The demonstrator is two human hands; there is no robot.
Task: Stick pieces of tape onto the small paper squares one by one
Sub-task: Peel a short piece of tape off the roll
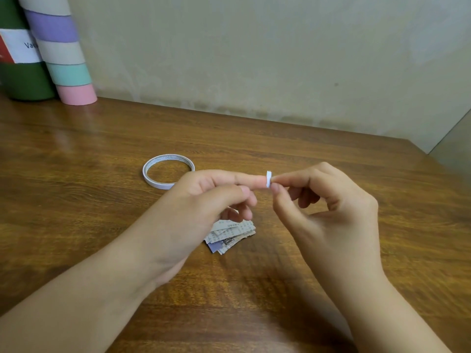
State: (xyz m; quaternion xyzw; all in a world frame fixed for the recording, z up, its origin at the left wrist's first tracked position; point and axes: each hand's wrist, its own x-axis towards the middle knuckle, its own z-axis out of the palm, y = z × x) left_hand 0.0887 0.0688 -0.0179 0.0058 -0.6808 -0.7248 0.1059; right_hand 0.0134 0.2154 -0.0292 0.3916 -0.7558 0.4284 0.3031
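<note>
A small white piece of tape (268, 178) sits on the tip of my left hand's (204, 200) outstretched index finger. My right hand (328, 200) pinches the same piece between thumb and forefinger. Both hands hover above the wooden table (76, 174). Below them lies a small pile of printed paper squares (230, 235), partly hidden by my left hand. A thin white roll of tape (167, 171) lies flat on the table behind my left hand.
A striped cardboard tube (61, 52) and a green cylinder (23, 77) stand at the table's far left corner. A pale wall (254, 59) runs along the table's back edge. The table's right edge (433, 169) slants down on the right.
</note>
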